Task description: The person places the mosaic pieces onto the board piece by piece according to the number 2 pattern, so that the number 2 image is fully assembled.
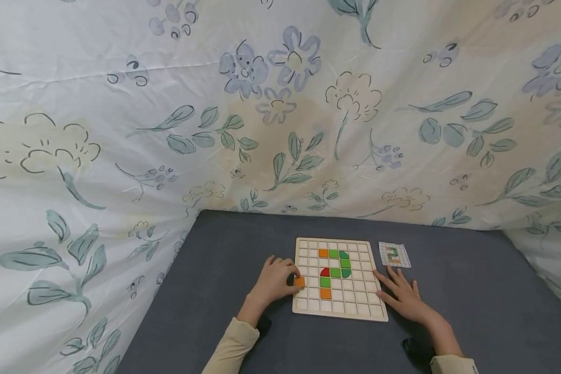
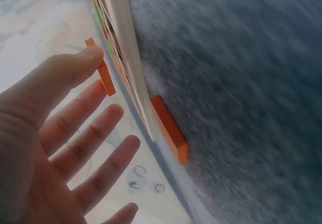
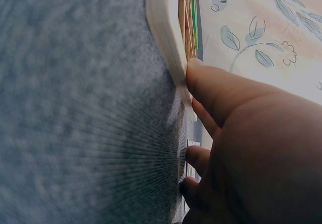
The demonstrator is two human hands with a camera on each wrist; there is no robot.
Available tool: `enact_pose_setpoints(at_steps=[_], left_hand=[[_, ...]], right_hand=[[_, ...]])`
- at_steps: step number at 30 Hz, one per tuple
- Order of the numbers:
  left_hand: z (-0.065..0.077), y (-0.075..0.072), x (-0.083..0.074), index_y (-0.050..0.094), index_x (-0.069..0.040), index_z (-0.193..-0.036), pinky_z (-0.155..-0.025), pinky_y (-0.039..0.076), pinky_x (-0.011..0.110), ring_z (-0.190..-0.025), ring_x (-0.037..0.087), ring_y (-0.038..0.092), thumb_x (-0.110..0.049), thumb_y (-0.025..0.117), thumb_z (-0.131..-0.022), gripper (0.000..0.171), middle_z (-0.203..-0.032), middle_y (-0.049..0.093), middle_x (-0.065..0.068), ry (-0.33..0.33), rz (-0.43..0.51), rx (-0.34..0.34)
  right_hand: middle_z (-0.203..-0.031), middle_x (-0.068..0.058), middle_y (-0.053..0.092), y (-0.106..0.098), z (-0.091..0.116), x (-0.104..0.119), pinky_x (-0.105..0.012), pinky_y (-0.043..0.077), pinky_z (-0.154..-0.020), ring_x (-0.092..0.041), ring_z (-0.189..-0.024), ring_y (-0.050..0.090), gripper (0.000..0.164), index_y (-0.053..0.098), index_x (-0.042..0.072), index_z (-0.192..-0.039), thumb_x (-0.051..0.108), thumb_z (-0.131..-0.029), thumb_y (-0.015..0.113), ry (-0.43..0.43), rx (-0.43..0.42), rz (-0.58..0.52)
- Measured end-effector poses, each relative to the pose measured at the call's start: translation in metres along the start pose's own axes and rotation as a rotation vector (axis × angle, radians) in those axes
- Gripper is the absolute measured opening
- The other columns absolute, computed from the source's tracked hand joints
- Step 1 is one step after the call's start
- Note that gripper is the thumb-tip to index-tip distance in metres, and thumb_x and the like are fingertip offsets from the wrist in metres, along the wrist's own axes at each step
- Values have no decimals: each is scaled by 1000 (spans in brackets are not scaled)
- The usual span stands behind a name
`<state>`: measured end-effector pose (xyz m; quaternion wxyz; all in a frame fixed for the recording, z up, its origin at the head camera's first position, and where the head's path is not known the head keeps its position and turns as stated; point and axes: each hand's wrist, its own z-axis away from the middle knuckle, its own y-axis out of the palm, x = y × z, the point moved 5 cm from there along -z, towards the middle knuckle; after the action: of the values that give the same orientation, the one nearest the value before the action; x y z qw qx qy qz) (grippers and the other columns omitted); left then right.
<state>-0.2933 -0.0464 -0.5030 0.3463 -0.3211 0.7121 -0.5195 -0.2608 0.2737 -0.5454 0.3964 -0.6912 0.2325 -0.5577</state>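
My left hand [image 1: 276, 281] pinches an orange square tile [image 1: 299, 282] between thumb and index finger, over the left side of a wooden grid board [image 1: 362, 310]. In the left wrist view the held orange tile [image 2: 107, 83] is tilted and the other fingers are spread. A second orange tile [image 2: 171, 131] lies on the table beside the board's edge. Coloured tiles form a 2-like shape on the grid: orange, light green [image 1: 335, 272], rounded dark green [image 1: 346, 273] and one rounded red tile [image 1: 325, 272]. My right hand [image 1: 404, 298] rests with fingers spread, its thumb touching the board's right edge.
A small pattern card [image 1: 395, 255] with a similar coloured figure lies right of the board, just beyond the right fingertips. Dark grey cloth covers the table [image 1: 243, 234]. Floral fabric [image 1: 280, 156] hangs behind and at the sides.
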Motion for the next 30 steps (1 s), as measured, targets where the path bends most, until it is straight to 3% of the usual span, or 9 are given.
enact_pose_setpoints(at_steps=[14,30], left_hand=[[-13,-3,-23,71,-29,-91,-104,32,54,-97,16,56,-42,74,-76,20,-98,61,-10,24,11,26],[-23,6,-54,71,-33,-93,-104,33,53,-96,13,56,-45,72,-77,20,-102,62,-12,96,5,58]], right_hand=[[-148,-32,16,-1,1,3,-80,-3,-91,-59,-131,6,57,39,11,-142,33,-92,55,-7,-2,4],[-147,-32,17,-1,1,4,-80,-4,-91,-58,-132,5,56,39,10,-141,32,-92,55,-6,3,-6]])
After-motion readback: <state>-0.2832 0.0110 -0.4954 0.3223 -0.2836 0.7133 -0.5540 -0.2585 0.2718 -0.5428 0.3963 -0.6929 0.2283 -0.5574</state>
